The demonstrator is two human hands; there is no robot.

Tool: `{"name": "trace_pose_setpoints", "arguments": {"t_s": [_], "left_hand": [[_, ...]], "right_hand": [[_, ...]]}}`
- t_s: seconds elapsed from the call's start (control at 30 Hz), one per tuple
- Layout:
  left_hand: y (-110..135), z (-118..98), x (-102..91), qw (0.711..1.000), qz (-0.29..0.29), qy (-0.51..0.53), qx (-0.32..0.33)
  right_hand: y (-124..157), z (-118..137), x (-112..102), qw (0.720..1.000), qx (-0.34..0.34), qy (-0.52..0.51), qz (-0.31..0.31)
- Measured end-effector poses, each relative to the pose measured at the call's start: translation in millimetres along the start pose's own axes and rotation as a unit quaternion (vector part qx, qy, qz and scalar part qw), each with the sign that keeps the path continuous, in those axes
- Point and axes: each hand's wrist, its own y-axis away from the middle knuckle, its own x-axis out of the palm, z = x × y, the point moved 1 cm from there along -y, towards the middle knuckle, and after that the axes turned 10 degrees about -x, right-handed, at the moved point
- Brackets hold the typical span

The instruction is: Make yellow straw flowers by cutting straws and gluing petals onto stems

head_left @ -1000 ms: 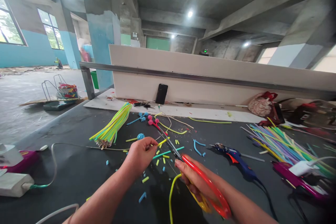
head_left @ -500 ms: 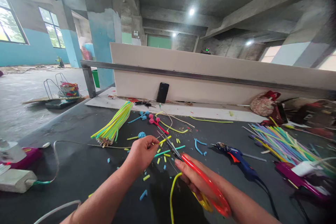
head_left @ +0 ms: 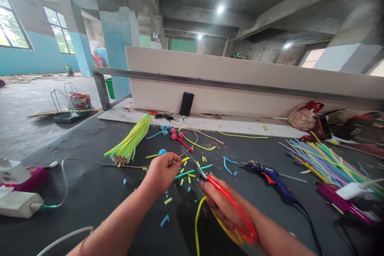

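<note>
My left hand (head_left: 164, 171) pinches a short yellow pipe cleaner (head_left: 184, 160) between thumb and fingertips. Wrapped in my right hand (head_left: 222, 204) are scissors (head_left: 232, 198) with a red and a yellow handle; their blades point up and left beside the yellow piece. A long yellow pipe cleaner (head_left: 196, 224) hangs below the right hand. Under the blades lies a teal piece (head_left: 184, 174), with several short yellow and blue cut bits scattered around. Farther back are a pink stem with fuzzy balls (head_left: 181, 138) and a blue one (head_left: 162, 131).
A bundle of yellow-green pipe cleaners (head_left: 132, 140) stands at left, a mixed-colour pile (head_left: 321, 164) at right. The glue gun (head_left: 271, 180) lies right of my hands. A phone (head_left: 186, 104) leans on the back panel. Power strips (head_left: 345, 202) and cables edge the table.
The scissor blades have closed together and the handles have drawn closer. A yellow bit now lies beside the blades, and the piece in my left hand looks shorter.
</note>
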Motion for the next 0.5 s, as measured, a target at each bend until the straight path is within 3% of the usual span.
{"name": "trace_pose_setpoints", "arguments": {"t_s": [0.23,0.5], "left_hand": [[-2.6,1.6,0.8,0.999,-0.005,0.036,-0.033],[-3.2,2.5,2.2,0.998,-0.005,0.062,-0.027]], "right_hand": [[2.6,6.1,-6.6,1.0,0.006,-0.004,0.029],[-1.3,0.9,-1.4,0.998,-0.039,0.043,0.04]]}}
